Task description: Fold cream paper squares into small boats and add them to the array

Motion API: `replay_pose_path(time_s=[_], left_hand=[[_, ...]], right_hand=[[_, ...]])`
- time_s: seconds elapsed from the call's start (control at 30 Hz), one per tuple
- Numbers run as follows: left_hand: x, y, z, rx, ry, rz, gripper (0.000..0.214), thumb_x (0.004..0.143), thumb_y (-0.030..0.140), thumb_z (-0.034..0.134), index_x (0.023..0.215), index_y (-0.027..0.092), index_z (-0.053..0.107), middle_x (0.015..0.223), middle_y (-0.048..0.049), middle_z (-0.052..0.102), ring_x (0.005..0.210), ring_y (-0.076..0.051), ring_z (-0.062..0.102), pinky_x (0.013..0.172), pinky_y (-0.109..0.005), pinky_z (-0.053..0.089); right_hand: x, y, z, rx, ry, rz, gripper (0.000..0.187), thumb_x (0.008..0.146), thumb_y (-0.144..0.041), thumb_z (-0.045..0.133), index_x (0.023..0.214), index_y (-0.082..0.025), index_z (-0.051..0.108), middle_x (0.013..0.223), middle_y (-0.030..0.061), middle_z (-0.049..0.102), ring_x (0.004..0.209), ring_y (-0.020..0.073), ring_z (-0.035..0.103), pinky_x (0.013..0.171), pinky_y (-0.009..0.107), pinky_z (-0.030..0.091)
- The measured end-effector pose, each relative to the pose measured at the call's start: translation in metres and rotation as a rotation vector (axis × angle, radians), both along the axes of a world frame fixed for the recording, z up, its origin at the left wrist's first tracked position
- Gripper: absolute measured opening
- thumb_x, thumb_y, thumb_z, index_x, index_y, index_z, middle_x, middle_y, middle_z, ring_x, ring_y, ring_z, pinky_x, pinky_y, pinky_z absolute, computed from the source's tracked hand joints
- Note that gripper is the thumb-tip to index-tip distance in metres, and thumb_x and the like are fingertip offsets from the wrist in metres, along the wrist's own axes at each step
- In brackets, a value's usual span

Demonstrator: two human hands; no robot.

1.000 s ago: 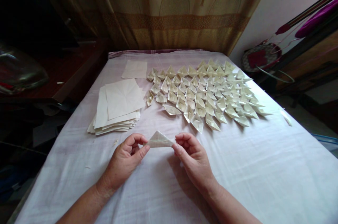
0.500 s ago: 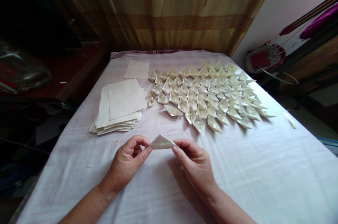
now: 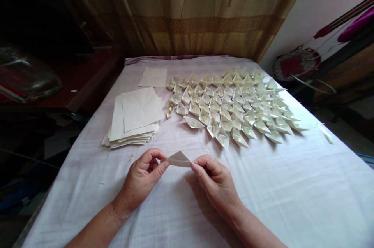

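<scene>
A small folded triangle of cream paper is held just above the white cloth of the table. My left hand pinches its left corner between thumb and forefinger. My right hand pinches the right corner the same way. Beyond the hands lie several rows of finished paper boats, packed close together. A stack of flat cream sheets rests to the left of the boats, and a single sheet lies behind it.
A patterned gold curtain hangs behind the table. Dark wooden furniture with a shiny object stands at the left. At the right are a wall, a round red item and a wooden frame. A small paper scrap lies near the right edge.
The folded triangle has been tipped flatter between my fingers, so its face shows less. The view has shifted slightly; the hands stay in nearly the same place.
</scene>
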State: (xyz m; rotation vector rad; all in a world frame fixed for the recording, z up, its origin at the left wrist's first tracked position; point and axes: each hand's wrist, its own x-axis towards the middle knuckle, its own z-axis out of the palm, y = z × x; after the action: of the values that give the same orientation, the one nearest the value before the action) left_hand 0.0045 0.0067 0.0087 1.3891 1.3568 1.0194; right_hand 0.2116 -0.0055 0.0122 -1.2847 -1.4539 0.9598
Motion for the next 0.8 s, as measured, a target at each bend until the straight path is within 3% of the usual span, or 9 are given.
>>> replay_pose_path(time_s=[0.2, 0.4, 0.6, 0.8], left_hand=[[0.002, 0.003, 0.003, 0.195, 0.060, 0.027, 0.010, 0.081, 0.026, 0.067, 0.090, 0.021, 0.067, 0.102, -0.0027, 0.062, 0.066, -0.009, 0.056, 0.061, -0.019, 0.048], [0.003, 0.001, 0.011, 0.228, 0.182, 0.045, 0.008, 0.082, 0.027, 0.066, 0.084, 0.021, 0.071, 0.091, -0.0029, 0.067, 0.065, -0.011, 0.057, 0.056, -0.019, 0.048], [0.002, -0.001, 0.005, 0.092, 0.159, 0.044, 0.016, 0.081, 0.035, 0.067, 0.088, 0.021, 0.073, 0.070, 0.0005, 0.065, 0.056, -0.012, 0.054, 0.054, -0.020, 0.046], [0.001, 0.004, 0.004, 0.081, 0.072, 0.007, 0.014, 0.077, 0.033, 0.068, 0.075, 0.019, 0.073, 0.078, -0.0030, 0.068, 0.062, -0.012, 0.056, 0.057, -0.020, 0.046]], right_hand=[[0.000, 0.000, -0.001, -0.018, 0.033, -0.054, 0.025, 0.088, -0.035, 0.060, 0.069, -0.019, 0.063, 0.062, -0.0006, 0.058, 0.057, 0.0125, 0.051, 0.055, 0.023, 0.041], [-0.001, 0.001, -0.001, -0.023, 0.045, -0.044, 0.027, 0.088, -0.037, 0.061, 0.068, -0.020, 0.063, 0.062, -0.0004, 0.058, 0.057, 0.0129, 0.050, 0.055, 0.023, 0.041], [-0.002, 0.000, -0.001, -0.024, 0.039, -0.030, 0.028, 0.089, -0.038, 0.061, 0.068, -0.020, 0.062, 0.063, 0.0000, 0.058, 0.058, 0.0132, 0.051, 0.055, 0.022, 0.041], [0.001, 0.002, -0.004, 0.049, -0.034, -0.007, 0.023, 0.090, -0.031, 0.060, 0.070, -0.020, 0.062, 0.066, 0.0001, 0.059, 0.061, 0.0133, 0.054, 0.057, 0.023, 0.043]])
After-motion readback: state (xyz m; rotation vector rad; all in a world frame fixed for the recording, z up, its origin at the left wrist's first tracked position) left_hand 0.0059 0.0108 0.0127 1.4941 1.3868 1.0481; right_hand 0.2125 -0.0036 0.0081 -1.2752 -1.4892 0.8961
